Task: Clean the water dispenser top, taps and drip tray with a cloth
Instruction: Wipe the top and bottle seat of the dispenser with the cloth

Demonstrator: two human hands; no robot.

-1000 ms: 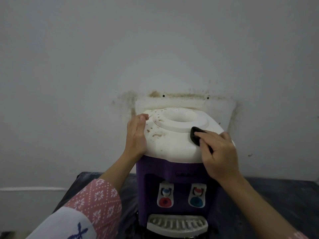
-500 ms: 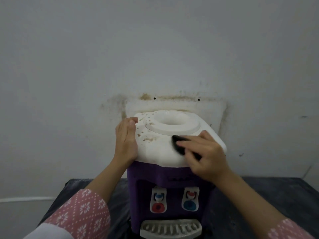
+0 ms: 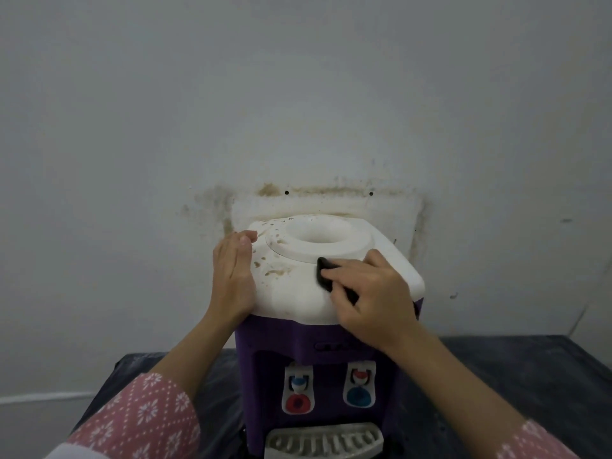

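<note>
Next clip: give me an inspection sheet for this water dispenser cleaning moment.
Surface: dark table under the dispenser.
Job's things: white dispenser top with brown spots on its left part; black cloth on the top; two taps; drip tray.
Clutter: nothing seen.
Grippers: left hand flat against the top's left side; right hand presses the cloth.
Cables: nothing seen.
Surroundings: stained wall.

Right hand [image 3: 374,299] wiping dispenser top [image 3: 298,293]
</note>
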